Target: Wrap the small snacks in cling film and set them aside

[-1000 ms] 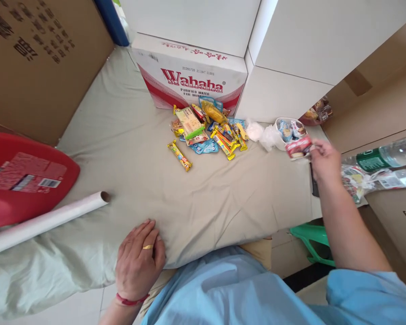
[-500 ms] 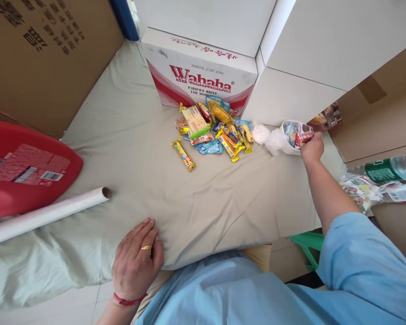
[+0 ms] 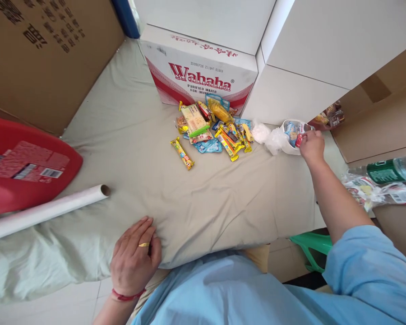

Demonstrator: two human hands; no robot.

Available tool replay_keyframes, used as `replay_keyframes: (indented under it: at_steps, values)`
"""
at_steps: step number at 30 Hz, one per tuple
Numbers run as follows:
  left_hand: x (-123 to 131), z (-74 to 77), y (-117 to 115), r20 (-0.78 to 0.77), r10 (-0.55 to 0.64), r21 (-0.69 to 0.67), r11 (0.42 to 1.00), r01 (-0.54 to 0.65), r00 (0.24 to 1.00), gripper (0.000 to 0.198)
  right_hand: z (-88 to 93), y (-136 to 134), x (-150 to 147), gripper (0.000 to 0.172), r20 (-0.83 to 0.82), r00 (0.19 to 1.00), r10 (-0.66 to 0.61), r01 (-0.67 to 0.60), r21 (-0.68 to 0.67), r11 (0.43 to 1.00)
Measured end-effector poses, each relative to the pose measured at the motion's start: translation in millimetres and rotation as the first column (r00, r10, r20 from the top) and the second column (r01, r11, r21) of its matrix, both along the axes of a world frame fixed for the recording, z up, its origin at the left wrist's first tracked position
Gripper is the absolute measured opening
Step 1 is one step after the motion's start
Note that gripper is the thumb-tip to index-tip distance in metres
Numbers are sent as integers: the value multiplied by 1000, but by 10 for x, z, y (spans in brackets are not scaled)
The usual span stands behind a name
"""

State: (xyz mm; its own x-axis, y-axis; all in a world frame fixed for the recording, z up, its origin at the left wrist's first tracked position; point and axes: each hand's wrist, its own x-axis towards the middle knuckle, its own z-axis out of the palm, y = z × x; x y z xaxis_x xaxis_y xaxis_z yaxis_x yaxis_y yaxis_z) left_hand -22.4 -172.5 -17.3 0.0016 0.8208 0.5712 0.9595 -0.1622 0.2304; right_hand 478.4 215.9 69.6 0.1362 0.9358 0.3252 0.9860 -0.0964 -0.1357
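At the right, my right hand (image 3: 313, 146) is closed on a small red snack packet (image 3: 298, 139) at the rim of a white container (image 3: 292, 150). Other wrapped snacks, one of them blue and white (image 3: 291, 128), lie inside the container. My fingers cover much of the red packet. My left hand (image 3: 134, 253), with a ring and a red bracelet, rests open and palm down on the front edge of the cloth-covered surface (image 3: 230, 192). It holds nothing.
A pile of wrapped snacks (image 3: 196, 119) lies against a Wahaba-style white and red "Wahaha" carton (image 3: 203, 74). A single yellow-wrapped bar (image 3: 182, 154) lies in front. Crumpled clear plastic (image 3: 273, 139) touches the container. A white tube (image 3: 54, 212) and red container (image 3: 27, 167) are left.
My right hand has shifted a little at the container's rim, and its fingers now cover more of the red packet. My left hand stays on the cloth.
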Motion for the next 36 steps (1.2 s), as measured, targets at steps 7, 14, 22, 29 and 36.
replay_keyframes:
  at_steps: [7,14,22,29,36]
  values:
    - [10,-10,-9,-9,16,7,1000,-16,1000,34,158,-64,-379,32,67,992,109,-113,53,992]
    - [21,-15,-13,-4,25,22,999,-25,1000,32,204,-303,-943,35,64,947,313,-314,-1,949]
    - [14,-53,-30,9,36,19,999,-36,999,30,93,-163,-654,21,21,997,73,-67,-206,976]
    - [11,-88,-31,38,40,15,999,-40,999,32,43,-517,-525,25,-510,807,298,-279,116,953]
    - [84,72,3,153,27,35,999,-33,988,21,39,-1084,-721,21,-317,891,326,-226,315,922]
